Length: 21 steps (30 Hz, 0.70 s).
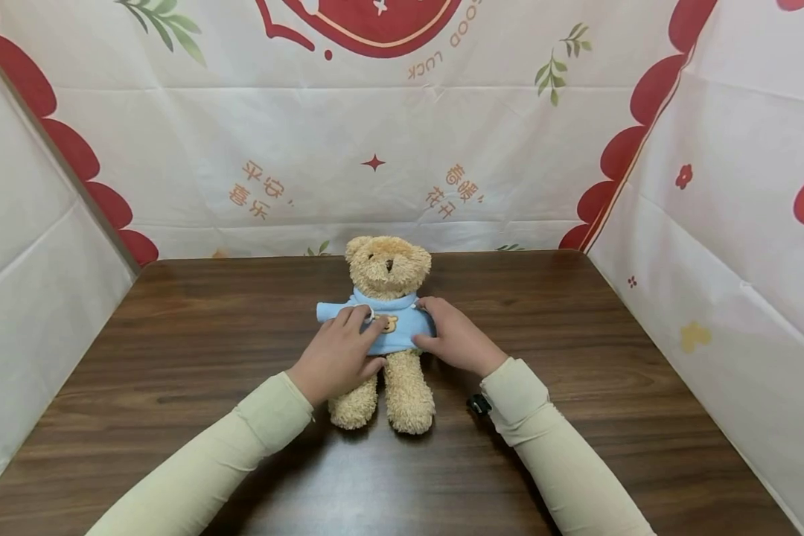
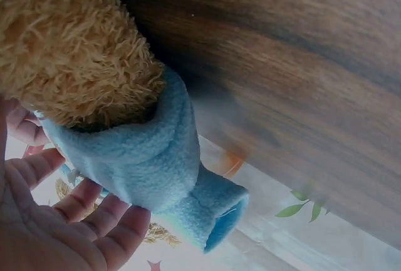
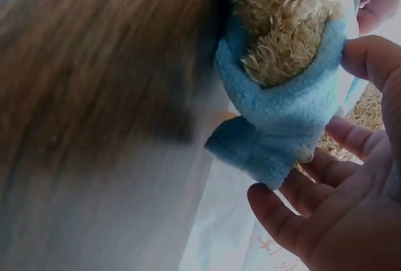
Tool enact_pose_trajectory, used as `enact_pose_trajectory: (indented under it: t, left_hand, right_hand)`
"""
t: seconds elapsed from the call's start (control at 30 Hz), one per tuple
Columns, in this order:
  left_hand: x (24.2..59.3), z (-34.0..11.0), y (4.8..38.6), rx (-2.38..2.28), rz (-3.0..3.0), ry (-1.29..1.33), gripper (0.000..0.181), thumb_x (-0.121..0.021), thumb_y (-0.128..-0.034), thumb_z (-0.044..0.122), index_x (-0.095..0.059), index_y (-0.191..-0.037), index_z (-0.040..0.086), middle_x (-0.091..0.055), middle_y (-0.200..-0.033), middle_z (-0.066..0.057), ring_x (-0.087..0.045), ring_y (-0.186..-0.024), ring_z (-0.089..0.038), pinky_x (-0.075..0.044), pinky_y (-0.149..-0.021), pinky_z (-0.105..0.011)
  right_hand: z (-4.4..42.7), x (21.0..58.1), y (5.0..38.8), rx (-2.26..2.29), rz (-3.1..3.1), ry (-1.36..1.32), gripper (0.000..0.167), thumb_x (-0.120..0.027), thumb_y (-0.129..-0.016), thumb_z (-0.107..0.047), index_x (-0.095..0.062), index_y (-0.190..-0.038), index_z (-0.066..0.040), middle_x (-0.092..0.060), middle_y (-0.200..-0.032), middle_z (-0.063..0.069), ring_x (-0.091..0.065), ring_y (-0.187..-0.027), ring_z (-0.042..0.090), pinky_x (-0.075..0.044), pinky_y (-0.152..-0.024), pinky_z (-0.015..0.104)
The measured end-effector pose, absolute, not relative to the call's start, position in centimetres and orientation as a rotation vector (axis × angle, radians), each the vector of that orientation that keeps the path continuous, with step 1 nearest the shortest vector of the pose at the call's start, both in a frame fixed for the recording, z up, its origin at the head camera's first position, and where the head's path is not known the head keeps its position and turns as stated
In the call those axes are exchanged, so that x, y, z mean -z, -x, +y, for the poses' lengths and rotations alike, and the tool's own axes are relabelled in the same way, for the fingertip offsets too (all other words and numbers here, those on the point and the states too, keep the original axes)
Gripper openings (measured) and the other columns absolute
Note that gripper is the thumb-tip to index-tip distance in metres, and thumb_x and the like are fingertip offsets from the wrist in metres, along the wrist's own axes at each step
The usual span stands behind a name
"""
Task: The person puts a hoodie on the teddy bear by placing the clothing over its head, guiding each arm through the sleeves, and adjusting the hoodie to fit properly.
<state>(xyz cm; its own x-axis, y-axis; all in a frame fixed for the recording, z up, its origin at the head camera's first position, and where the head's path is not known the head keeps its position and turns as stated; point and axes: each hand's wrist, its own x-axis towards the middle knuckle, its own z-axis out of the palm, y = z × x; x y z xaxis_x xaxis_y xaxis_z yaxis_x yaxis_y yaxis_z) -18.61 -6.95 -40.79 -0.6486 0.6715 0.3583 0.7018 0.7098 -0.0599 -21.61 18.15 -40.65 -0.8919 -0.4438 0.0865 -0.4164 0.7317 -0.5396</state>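
A tan teddy bear (image 1: 388, 272) lies face up on the brown wooden table (image 1: 228, 327), its head toward the back wall. It wears a light blue fleece shirt (image 1: 402, 336) with a small bear face on the front. My left hand (image 1: 338, 357) rests on the shirt's front, its fingertips touching the cloth. One sleeve (image 2: 216, 211) sticks out on that side, its cuff hollow. At the bear's other side, my right hand (image 1: 457, 339) touches the shirt with thumb and fingers apart. In the right wrist view those fingers lie against the other sleeve (image 3: 257, 149).
White patterned cloth with red scalloped borders hangs as a back wall (image 1: 375, 126) and as side walls. The table's far edge runs just beyond the bear's head. A small black object (image 1: 479, 405) shows at my right cuff.
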Motion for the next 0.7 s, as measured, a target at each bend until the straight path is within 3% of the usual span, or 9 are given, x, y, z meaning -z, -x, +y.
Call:
enact_pose_trajectory:
  t: [0.37, 0.53, 0.7]
  left_hand:
    - [41.5, -7.4, 18.6, 0.134, -2.635, 1.018, 0.068, -0.067, -0.0919, 0.046, -0.045, -0.145, 0.009, -0.044, -0.136, -0.022, -0.046, -0.124, -0.039, -0.049, -0.088, -0.053]
    - [41.6, -7.3, 18.5, 0.097, -2.630, 1.032, 0.067, -0.066, -0.0924, 0.045, -0.044, -0.145, 0.009, -0.042, -0.137, -0.023, -0.045, -0.125, -0.039, -0.050, -0.086, -0.054]
    - [41.6, -7.2, 18.2, 0.061, -2.611, 1.045, 0.066, -0.066, -0.0925, 0.045, -0.045, -0.145, 0.011, -0.041, -0.137, -0.022, -0.044, -0.125, -0.038, -0.051, -0.084, -0.053]
  right_hand:
    - [17.2, 41.1, 21.2, 0.581, 2.976, 0.924, 0.072, -0.067, -0.090, -0.023, -0.035, -0.151, -0.001, -0.045, -0.142, 0.018, -0.053, -0.119, 0.029, -0.046, -0.096, 0.045]
    - [16.7, 41.6, 21.3, 0.244, 3.204, 1.033, 0.043, -0.070, -0.090, -0.019, -0.057, -0.129, -0.006, -0.058, -0.125, 0.016, -0.060, -0.110, 0.032, -0.043, -0.099, 0.053]
    - [16.4, 41.7, 21.4, -0.009, 3.334, 1.105, 0.018, -0.072, -0.089, -0.011, -0.059, -0.102, -0.011, -0.065, -0.110, 0.012, -0.065, -0.097, 0.032, -0.041, -0.101, 0.054]
